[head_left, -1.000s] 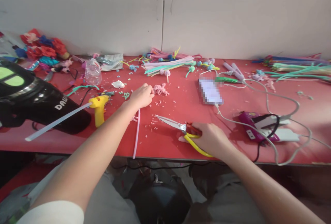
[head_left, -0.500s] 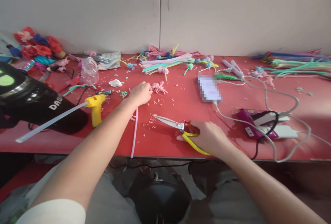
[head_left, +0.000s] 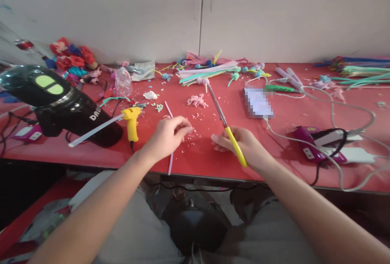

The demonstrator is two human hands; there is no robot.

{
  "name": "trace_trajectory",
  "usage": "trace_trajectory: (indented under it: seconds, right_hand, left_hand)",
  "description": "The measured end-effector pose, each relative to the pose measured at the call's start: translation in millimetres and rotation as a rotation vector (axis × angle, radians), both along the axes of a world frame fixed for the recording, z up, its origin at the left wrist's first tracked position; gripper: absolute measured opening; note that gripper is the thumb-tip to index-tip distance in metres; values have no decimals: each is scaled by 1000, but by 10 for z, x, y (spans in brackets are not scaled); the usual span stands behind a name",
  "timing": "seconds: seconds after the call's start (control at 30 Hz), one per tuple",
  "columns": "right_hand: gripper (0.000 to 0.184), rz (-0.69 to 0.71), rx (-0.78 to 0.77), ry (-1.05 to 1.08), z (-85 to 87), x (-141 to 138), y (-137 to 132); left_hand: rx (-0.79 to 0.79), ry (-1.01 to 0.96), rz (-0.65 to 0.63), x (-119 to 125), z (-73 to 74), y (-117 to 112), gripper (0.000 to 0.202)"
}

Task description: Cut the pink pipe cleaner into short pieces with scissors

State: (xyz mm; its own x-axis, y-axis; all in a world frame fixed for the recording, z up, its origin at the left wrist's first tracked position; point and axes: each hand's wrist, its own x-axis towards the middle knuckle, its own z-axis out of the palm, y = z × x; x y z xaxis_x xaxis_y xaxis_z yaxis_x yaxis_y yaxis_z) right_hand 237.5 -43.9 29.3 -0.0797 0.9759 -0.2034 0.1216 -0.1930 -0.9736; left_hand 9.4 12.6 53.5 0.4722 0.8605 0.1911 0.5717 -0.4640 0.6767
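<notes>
1. Right grip wraps the yellow-handled scissors, blades pointing away and slightly left.
2. Left grip has thumb and fingers nearly meeting; whether they pinch a scrap, I can't tell.
3. Pink stem passes under the left grip, the nearer one, lying front-to-back, its near end by the desk's front edge.
4. Between grips: room, few scraps.

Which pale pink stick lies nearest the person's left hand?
The lone stick partly hidden by the left hand, its lower end near the front edge of the red table. The other pale pink sticks lie bundled farther back.
</notes>
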Motion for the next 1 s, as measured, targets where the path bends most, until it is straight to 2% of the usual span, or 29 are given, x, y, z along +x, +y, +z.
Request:
trace_trajectory:
  seconds: [0.1,0.2,0.43,0.77,1.0]
  right_hand:
    - [41,46,7,237,1,-217,13]
    - [41,22,19,321,-47,-331,27]
    - [41,-44,11,327,-90,-302,26]
    - [40,-58,31,340,-62,-294,11]
    - [40,-78,34,356,-103,-294,13]
  left_hand:
    - [61,-38,-53,16,-38,-190,10]
    - [178,-23,-126,26,-58,-220,7]
    - [217,-49,-192,74,-90,-230,7]
    - [233,-73,-158,64,-172,-275,5]
    - [274,-79,-136,89,-168,-298,3]
